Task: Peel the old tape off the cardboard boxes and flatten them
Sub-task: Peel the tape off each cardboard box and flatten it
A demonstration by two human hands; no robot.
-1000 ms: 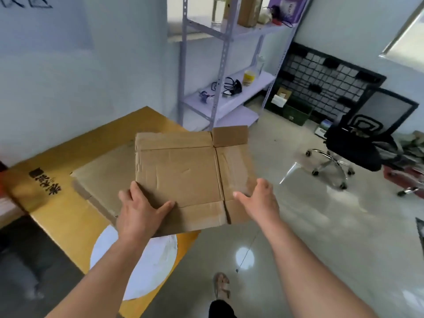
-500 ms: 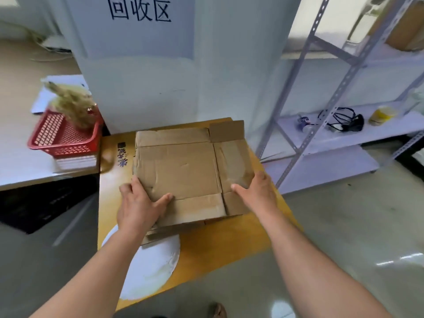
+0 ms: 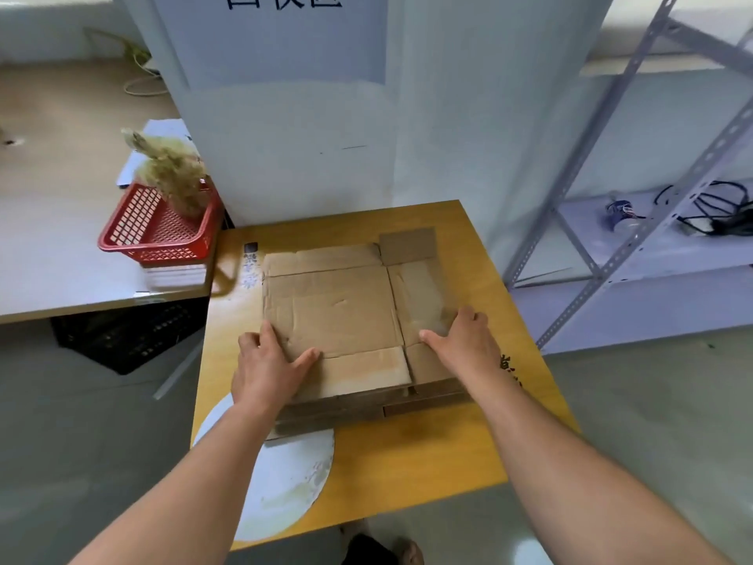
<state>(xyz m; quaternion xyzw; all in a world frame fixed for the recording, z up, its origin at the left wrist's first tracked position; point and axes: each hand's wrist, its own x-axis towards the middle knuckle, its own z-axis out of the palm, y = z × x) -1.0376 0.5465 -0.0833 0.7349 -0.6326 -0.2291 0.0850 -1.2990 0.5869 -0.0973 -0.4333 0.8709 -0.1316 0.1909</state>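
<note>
A flattened brown cardboard box point(image 3: 338, 303) lies on top of other flattened cardboard point(image 3: 366, 405) on a yellow table point(image 3: 428, 454). My left hand point(image 3: 269, 360) rests on its near left corner with the thumb spread across the top face and fingers along the left edge. My right hand point(image 3: 460, 340) lies flat on its right flap, fingers extended. No tape shows on the top face.
A red basket point(image 3: 159, 230) holding a wad of crumpled tape point(image 3: 171, 169) stands on a stack of paper on the grey desk at the left. A metal shelf rack point(image 3: 635, 222) stands at the right. A white disc point(image 3: 285, 483) lies on the table's near left corner.
My view swung left from the room to the table. Both hands carried the flattened box over and set it down on the cardboard stack.
</note>
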